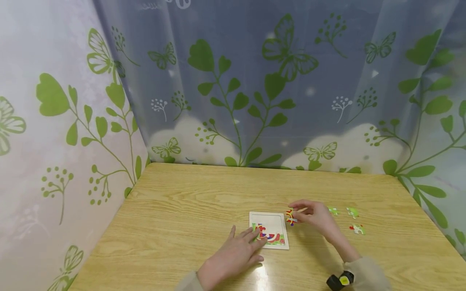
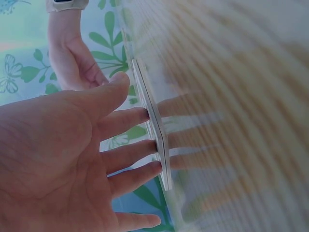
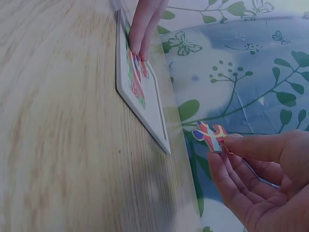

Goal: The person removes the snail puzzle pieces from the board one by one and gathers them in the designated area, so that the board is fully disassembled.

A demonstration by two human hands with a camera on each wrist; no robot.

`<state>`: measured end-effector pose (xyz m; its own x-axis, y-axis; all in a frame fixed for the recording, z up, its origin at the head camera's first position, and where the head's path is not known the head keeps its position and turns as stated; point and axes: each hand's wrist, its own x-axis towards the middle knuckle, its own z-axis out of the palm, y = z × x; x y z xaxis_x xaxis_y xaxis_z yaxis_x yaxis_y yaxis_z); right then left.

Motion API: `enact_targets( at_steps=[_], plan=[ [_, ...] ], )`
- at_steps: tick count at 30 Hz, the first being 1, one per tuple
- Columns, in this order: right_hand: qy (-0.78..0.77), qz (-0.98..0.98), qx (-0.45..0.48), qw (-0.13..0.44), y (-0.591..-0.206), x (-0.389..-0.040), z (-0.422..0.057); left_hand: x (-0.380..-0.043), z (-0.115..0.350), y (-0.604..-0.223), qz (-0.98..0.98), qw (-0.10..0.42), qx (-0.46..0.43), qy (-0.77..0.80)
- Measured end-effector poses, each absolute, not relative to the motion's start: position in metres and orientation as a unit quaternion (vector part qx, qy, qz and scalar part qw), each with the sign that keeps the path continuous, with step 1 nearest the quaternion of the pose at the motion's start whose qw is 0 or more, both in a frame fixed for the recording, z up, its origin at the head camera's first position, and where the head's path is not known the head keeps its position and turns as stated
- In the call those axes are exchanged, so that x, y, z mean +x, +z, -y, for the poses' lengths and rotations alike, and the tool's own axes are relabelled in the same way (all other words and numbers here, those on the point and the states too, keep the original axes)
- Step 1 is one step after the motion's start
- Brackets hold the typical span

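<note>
A white puzzle board (image 1: 268, 219) lies on the wooden table, its near part filled with joined red, blue, white and green pieces (image 1: 272, 238). My left hand (image 1: 238, 248) rests on the board's left side with straight, spread fingers, and its fingertips press the joined pieces. Just off the board's right edge, my right hand (image 1: 316, 218) pinches a red, yellow and blue puzzle piece (image 3: 210, 137) between thumb and fingers. In the right wrist view that piece is held up off the table. The left fingers cover some of the joined pieces.
To the right of my right hand lie loose puzzle pieces: a green one (image 1: 333, 211), another green one (image 1: 352, 212) and a white-green-red one (image 1: 357, 229). A patterned curtain (image 1: 233, 101) stands behind the wooden table (image 1: 174, 210) and along its sides.
</note>
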<state>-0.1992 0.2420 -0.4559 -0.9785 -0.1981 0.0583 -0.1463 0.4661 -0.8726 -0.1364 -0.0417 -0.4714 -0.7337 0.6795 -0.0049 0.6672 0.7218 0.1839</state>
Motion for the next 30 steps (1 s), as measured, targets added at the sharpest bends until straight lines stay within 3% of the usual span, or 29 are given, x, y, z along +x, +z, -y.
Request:
enact_targets(
  at_steps=[9,30],
  plan=[
    [-0.497,-0.864,-0.075,0.036,-0.456,-0.193,-0.269,-0.136,0.041,-0.471,-0.928,0.036,0.363,0.08],
    [-0.426,-0.904,-0.025,-0.001,-0.455,-0.181,-0.344,-0.136,0.041,-0.471,-0.926,0.036,0.365,0.086]
  ],
)
